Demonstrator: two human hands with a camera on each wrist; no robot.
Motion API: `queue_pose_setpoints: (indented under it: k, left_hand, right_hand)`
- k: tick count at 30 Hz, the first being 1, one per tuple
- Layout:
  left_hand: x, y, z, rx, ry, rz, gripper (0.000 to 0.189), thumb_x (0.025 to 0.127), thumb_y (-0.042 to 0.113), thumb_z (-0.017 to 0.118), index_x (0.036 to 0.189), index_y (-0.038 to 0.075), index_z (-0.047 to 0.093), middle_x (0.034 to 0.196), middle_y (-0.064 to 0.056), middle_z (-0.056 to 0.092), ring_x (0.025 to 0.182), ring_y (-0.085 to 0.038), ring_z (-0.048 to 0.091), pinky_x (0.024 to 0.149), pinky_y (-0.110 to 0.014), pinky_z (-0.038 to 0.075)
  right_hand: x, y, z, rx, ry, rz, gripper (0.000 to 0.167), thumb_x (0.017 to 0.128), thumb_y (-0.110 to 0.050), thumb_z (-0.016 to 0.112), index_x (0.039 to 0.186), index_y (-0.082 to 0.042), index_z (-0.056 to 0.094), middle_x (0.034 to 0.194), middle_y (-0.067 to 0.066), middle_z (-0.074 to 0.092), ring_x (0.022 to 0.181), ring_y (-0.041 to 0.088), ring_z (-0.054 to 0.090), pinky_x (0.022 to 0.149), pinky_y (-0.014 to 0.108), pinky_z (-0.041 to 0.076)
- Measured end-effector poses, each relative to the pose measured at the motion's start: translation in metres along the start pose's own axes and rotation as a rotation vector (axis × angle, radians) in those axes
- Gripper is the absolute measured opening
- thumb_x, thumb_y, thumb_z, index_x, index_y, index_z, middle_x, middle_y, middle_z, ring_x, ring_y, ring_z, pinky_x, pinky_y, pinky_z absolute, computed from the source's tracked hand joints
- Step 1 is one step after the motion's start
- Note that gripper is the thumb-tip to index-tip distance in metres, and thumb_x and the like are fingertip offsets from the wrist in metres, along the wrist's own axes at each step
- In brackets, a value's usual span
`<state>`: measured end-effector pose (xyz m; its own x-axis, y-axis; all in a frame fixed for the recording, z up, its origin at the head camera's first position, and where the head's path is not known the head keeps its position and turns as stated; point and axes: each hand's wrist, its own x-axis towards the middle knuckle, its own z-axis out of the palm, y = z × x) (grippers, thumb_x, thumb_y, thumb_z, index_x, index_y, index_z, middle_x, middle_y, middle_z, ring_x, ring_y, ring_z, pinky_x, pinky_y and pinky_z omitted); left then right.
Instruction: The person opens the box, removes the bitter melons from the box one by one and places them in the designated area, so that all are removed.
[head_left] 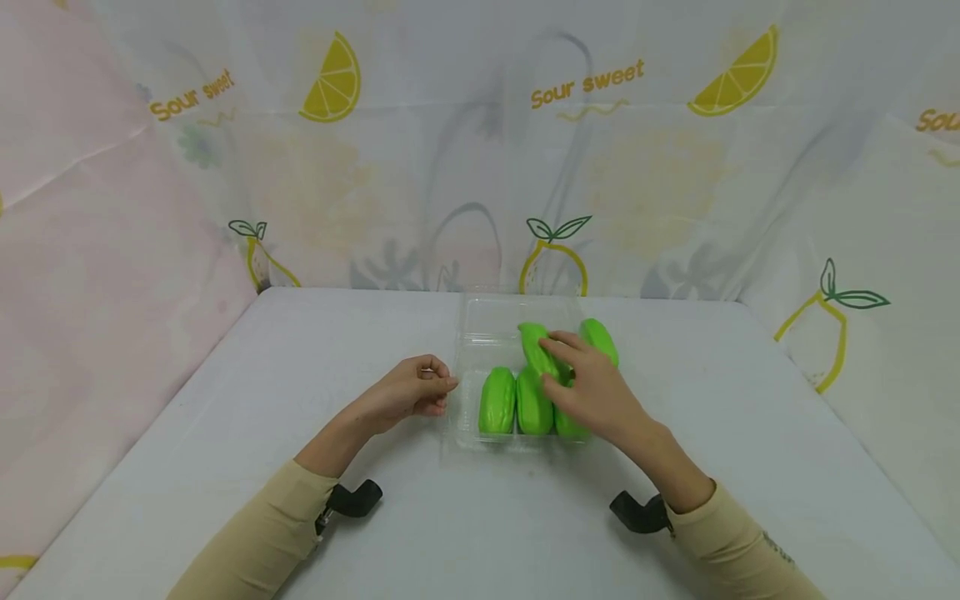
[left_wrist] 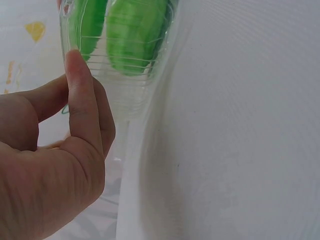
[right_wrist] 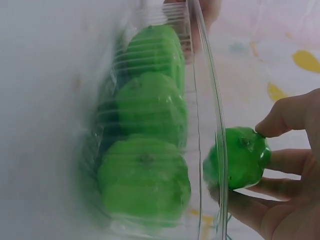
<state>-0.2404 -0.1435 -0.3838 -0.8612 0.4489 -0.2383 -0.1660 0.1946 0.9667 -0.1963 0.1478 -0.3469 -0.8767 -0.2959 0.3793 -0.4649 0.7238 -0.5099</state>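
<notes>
A clear plastic box with its lid folded back stands on the table. Three bright green, ridged gourd-like pieces lie side by side in it, among them the left one and the middle one; the right one is partly covered by my right hand in the head view. My left hand pinches the box's left rim between thumb and fingers. Above the box, my right hand holds another green gourd by its side, tilted, with thumb and fingers around it.
One more green gourd lies at the box's right, beyond my right hand. White cloth covers the table. A printed curtain hangs behind, with a pinkish cloth at the left.
</notes>
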Motion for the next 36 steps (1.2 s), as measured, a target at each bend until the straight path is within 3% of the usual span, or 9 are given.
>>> queue_pose_setpoints:
  k: [12,20,36]
  left_hand:
    - [0.002,-0.002,0.0,-0.013,-0.007,0.005,0.023,0.099,0.017,0.063,0.106,0.003,0.046,0.074,-0.001,0.056,0.064,-0.009,0.059,0.06,-0.017,0.056]
    - [0.002,-0.003,0.0,-0.007,-0.001,0.004,0.024,0.098,0.017,0.063,0.106,0.003,0.046,0.074,-0.001,0.055,0.064,-0.009,0.058,0.06,-0.017,0.056]
    - [0.002,-0.005,0.0,-0.005,0.003,0.013,0.023,0.098,0.017,0.063,0.106,0.003,0.047,0.076,-0.001,0.055,0.065,-0.008,0.057,0.06,-0.016,0.056]
  right_hand:
    - [0.004,0.015,-0.009,-0.009,0.058,0.02,0.049,0.088,-0.012,0.062,0.136,-0.003,0.058,0.143,0.015,0.054,0.099,0.027,0.062,0.064,0.028,0.047]
    - [0.009,0.031,-0.016,-0.006,0.107,0.054,0.048,0.089,-0.012,0.061,0.136,-0.002,0.058,0.142,0.016,0.054,0.116,0.032,0.061,0.077,0.04,0.055]
    - [0.011,0.056,-0.026,0.049,0.129,0.105,0.049,0.091,-0.008,0.056,0.139,0.0,0.054,0.146,0.018,0.05,0.128,0.036,0.053,0.086,0.05,0.056]
